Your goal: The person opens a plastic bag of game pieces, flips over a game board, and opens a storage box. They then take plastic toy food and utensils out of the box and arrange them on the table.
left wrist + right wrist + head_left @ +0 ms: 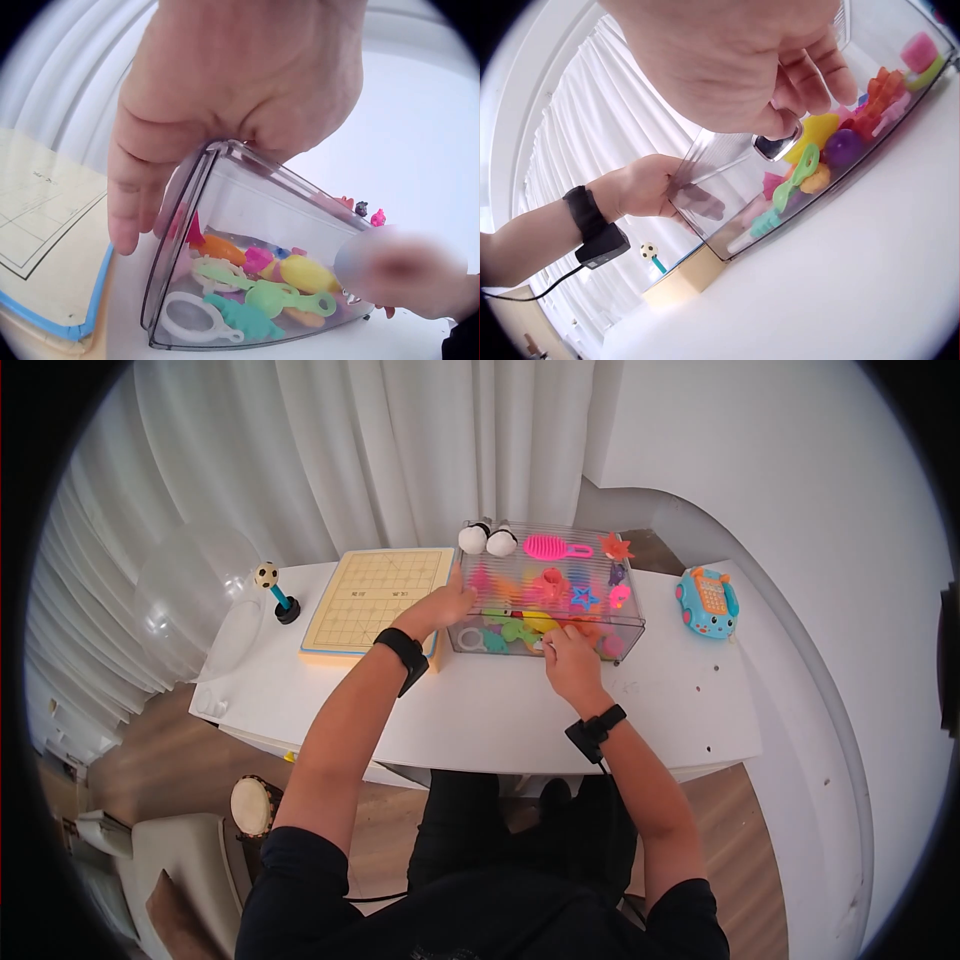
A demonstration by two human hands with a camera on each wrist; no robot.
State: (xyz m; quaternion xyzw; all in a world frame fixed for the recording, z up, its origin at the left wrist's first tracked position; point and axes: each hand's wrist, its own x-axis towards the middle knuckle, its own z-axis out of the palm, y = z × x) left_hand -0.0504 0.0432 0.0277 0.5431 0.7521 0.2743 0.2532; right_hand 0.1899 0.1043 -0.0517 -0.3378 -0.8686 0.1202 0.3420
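A clear drawer box [460, 622] full of colourful plastic toys stands on the white table. My left hand [440, 608] grips its left side near the upper front corner; in the left wrist view the fingers of that hand [225, 82] reach down the outside of the wall. At the middle of the front, my right hand [575, 665] pinches a small silver handle [776, 147], seen in the right wrist view. Behind the clear front lie a yellow toy [306, 274], a green spoon-like toy [274, 298], a teal piece [244, 317] and a white ring [187, 315].
Two white balls [487, 540], a pink brush [550, 547], a blue star [584, 598] and a red toy [616, 547] are on the box top. A board-game box [380, 600] and soccer-ball toy [266, 575] stand left, a blue toy phone [708, 605] right.
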